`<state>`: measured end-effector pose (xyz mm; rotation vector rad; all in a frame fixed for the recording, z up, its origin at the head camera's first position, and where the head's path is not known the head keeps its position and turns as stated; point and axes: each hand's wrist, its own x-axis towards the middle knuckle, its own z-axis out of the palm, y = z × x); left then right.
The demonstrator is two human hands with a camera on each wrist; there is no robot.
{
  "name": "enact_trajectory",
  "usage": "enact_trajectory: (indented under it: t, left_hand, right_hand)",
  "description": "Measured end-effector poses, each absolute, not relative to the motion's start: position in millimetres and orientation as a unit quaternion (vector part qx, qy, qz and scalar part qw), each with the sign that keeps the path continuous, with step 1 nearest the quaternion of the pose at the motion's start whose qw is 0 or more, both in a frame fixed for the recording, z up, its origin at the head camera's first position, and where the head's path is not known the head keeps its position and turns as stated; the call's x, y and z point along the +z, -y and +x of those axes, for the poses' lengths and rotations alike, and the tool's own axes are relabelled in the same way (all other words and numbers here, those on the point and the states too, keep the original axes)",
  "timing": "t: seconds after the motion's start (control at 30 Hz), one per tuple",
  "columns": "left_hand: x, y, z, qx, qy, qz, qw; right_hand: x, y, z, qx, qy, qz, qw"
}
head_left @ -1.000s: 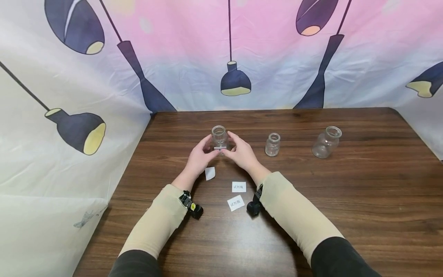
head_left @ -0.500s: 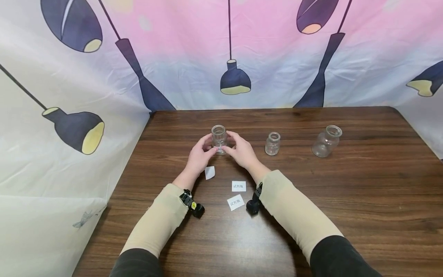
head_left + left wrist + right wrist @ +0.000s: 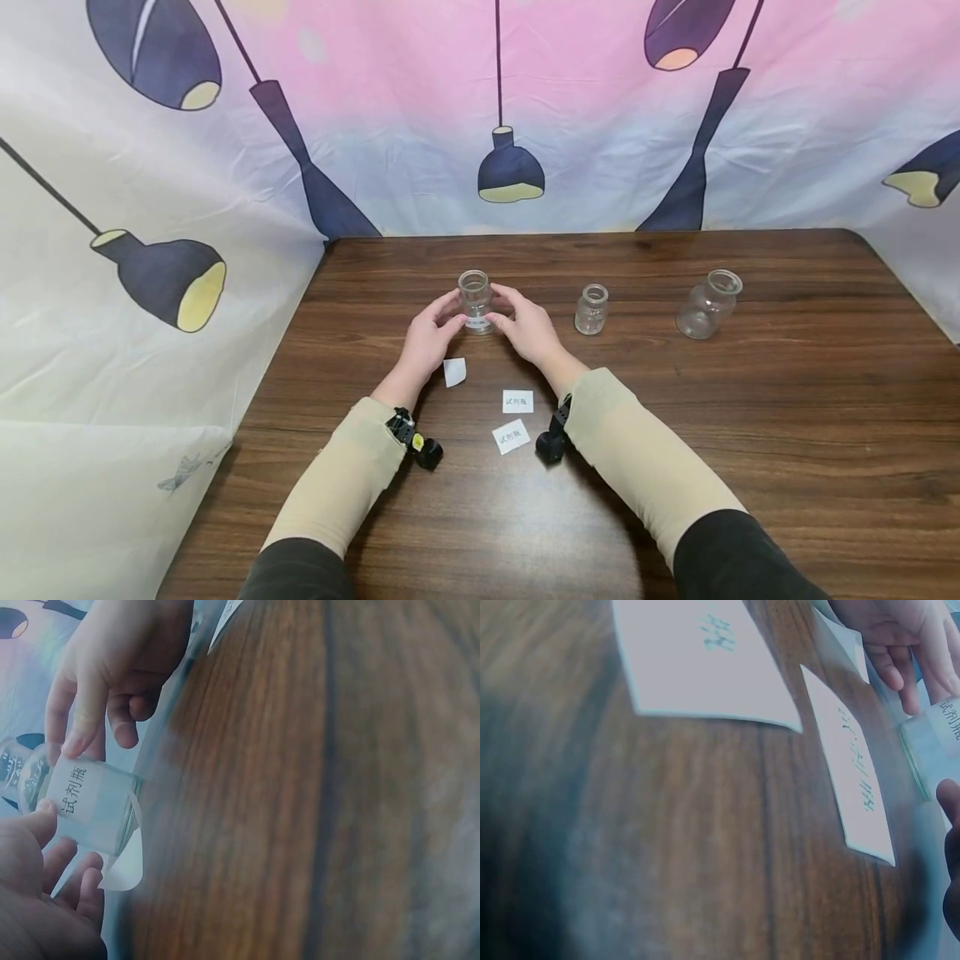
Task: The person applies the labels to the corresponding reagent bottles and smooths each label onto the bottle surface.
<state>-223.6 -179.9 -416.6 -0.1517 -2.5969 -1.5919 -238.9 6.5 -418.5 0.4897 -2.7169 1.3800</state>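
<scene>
1. Nearest, on a dark wood-grain table (image 3: 795, 433), two handwritten white cards (image 3: 512, 437) lie between the forearms, just beside each other.
2. Slightly farther, to the left, a white slip (image 3: 454, 372) lies near the left hand (image 3: 427, 340).
3. Left and right hand (image 3: 528, 329) together grip a glass jar (image 3: 474, 293), thumbs by its handwritten label (image 3: 71, 795), fingers hiding its sides.
4. Rightward stand a small jar (image 3: 592, 312) and a wider jar (image 3: 703, 310), well apart.
5. Behind hangs a pink-and-blue cloth (image 3: 592, 125) printed with dark lamps.

Lamp-print backdrop (image 3: 592, 117), dark wooden table (image 3: 795, 425)
</scene>
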Motion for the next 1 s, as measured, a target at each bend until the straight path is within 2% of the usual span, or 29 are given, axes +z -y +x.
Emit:
enact_trajectory:
  t: [0.3, 0.7, 1.0]
  left_hand:
    - [-419.1, 182.2, -222.4, -0.548, 0.834, -0.045, 0.045]
    - [-418.8, 183.3, -227.1, -0.511, 0.856, -0.082, -0.006]
    - [-420.5, 181.8, -227.2, -0.485, 0.871, -0.074, -0.003]
  right_hand:
    - [-417.7, -6.1, -237.6, 0.457, 0.875, 0.160, 0.017]
    - [-420.0, -3.4, -237.2, 0.456, 0.870, 0.185, -0.010]
    - [-424.8, 3.1, -237.0, 0.442, 0.879, 0.176, 0.012]
